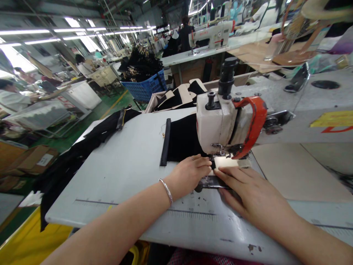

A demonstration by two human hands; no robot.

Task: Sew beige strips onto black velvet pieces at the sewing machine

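A black fabric panel (182, 138) with a dark strip (165, 143) along its left edge lies under the head of a sewing machine (213, 123). My left hand (191, 173), wearing a silver bracelet (166, 191), has its fingers together, gripping the panel's near edge beside the presser foot. On the other side of the needle area, my right hand (245, 184) rests with fingers stretched out and thumb apart. Its index fingertip touches a small black end of the fabric. The needle itself is hidden behind the fingers and the machine head.
An orange guard (253, 125) sticks out from the machine head. Behind the table (124, 165) stand a box of cut pieces (176, 96) and a blue basket (145, 90) heaped with black items. Black cloth (79, 154) hangs over the left edge. Other people work further back.
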